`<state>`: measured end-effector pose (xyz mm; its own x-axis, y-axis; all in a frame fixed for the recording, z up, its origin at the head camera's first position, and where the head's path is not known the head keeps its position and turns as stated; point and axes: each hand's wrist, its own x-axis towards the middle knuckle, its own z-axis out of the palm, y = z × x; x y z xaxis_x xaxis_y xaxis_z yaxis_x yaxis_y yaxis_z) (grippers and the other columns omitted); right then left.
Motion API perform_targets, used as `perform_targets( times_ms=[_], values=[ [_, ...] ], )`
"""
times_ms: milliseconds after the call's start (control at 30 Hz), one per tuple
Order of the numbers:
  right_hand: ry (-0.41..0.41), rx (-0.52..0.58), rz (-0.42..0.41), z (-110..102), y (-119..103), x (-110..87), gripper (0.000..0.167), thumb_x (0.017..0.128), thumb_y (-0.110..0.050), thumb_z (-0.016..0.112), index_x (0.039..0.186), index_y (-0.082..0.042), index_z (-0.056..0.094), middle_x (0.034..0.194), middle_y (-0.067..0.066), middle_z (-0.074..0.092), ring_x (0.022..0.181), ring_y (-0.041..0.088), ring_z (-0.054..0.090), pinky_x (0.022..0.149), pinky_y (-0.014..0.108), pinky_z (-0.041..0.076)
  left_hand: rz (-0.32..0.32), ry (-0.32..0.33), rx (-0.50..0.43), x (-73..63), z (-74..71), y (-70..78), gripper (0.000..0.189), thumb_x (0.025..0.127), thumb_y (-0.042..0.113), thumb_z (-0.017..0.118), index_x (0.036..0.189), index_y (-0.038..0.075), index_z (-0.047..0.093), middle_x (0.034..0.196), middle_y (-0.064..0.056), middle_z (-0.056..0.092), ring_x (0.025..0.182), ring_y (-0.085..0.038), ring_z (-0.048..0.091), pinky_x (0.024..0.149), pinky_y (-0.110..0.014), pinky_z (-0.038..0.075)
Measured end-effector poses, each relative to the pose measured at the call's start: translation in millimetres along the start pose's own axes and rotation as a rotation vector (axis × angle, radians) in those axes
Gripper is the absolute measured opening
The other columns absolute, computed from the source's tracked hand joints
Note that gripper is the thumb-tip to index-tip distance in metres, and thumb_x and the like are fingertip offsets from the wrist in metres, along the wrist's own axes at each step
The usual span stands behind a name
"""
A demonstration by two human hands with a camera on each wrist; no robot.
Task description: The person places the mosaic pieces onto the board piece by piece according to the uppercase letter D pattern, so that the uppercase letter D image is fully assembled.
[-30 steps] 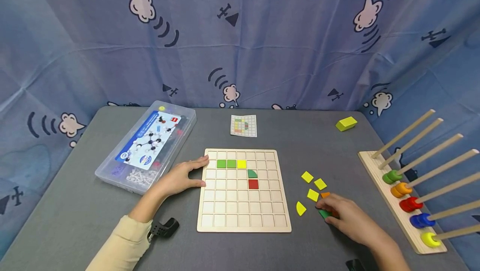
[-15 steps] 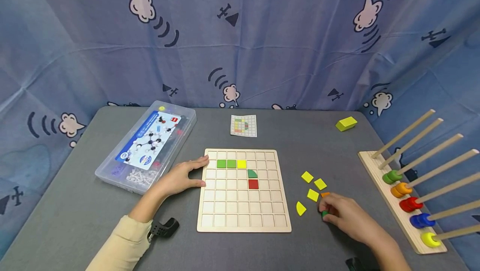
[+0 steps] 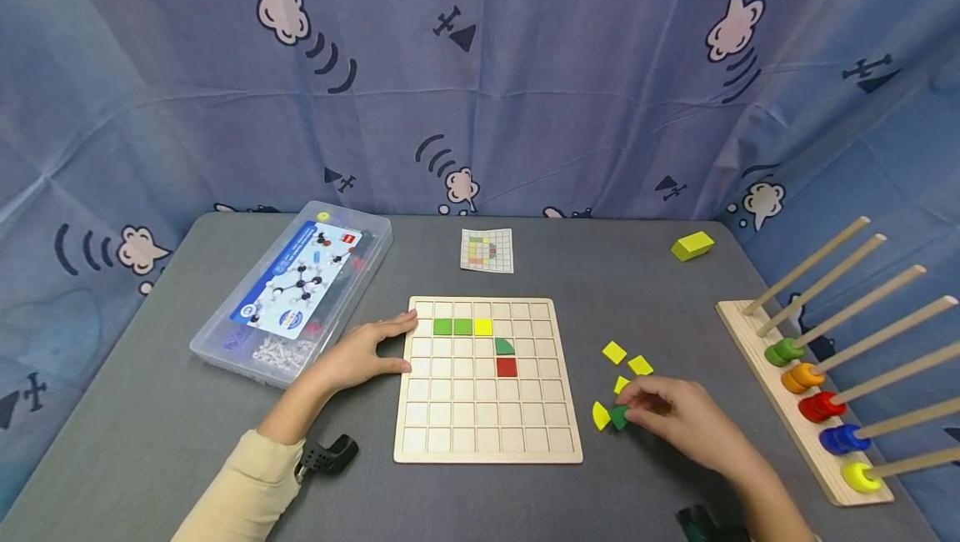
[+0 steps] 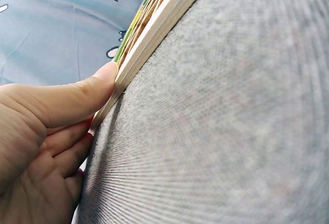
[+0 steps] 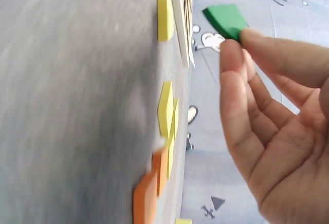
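Note:
My right hand [image 3: 678, 421] pinches a green quarter-round tile [image 5: 226, 19] between thumb and fingertips. In the right wrist view the tile is lifted off the table. Below it in the head view are a yellow quarter-round tile [image 3: 601, 416] and several yellow square tiles [image 3: 614, 352]. Two orange tiles [image 5: 145, 198] show in the right wrist view; in the head view the hand hides them. My left hand [image 3: 360, 354] rests with thumb and fingers spread against the left edge of a wooden grid board [image 3: 450, 417]. Green, yellow and red tiles lie in some of its squares.
A small printed grid card [image 3: 487, 251] lies behind the board. To the left is a clear plastic case [image 3: 292, 292] with a molecule label. A yellow block [image 3: 692, 246] sits at the back right. A wooden peg stand [image 3: 810, 409] with coloured rings runs along the right side.
My right hand has picked up the green quarter-round tile from the table and carried it left, over the yellow tiles. The left hand and the board have stayed put.

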<state>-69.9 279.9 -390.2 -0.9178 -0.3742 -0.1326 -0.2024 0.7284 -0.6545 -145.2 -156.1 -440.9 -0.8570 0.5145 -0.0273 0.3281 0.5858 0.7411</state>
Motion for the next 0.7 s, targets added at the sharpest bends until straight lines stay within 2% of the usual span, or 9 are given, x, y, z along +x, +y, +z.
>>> perform_targets(
  times_ms=[267,500,700],
  values=[
    [0.024,0.161,-0.006,13.4,-12.0,14.1,0.012,0.086,-0.017,0.07,0.093,-0.008,0.068,0.082,0.001,0.067,0.071,0.008,0.062,0.061,0.024,0.053,0.005,0.004,0.004,0.4,0.2,-1.2,0.072,0.081,0.024,0.075,0.142,0.004,0.043,0.15,-0.013,0.035,0.139,-0.038,0.03,0.11,-0.055,0.027],
    [-0.013,0.289,-0.031,33.3,-27.2,31.1,0.013,0.084,-0.014,0.071,0.092,-0.004,0.068,0.081,0.005,0.066,0.069,0.013,0.062,0.059,0.024,0.052,0.007,0.0,0.004,0.0,-1.1,0.7,0.071,0.081,0.024,0.074,0.141,0.002,0.043,0.15,-0.013,0.036,0.139,-0.037,0.031,0.11,-0.054,0.028],
    [-0.051,0.329,-0.066,49.0,-41.7,46.1,0.011,0.084,-0.012,0.071,0.091,-0.004,0.067,0.08,0.006,0.065,0.068,0.01,0.059,0.059,0.022,0.051,-0.007,-0.005,-0.005,-0.6,-1.4,1.9,0.071,0.081,0.024,0.074,0.142,0.003,0.043,0.15,-0.012,0.036,0.139,-0.037,0.03,0.11,-0.055,0.027]
  ],
)
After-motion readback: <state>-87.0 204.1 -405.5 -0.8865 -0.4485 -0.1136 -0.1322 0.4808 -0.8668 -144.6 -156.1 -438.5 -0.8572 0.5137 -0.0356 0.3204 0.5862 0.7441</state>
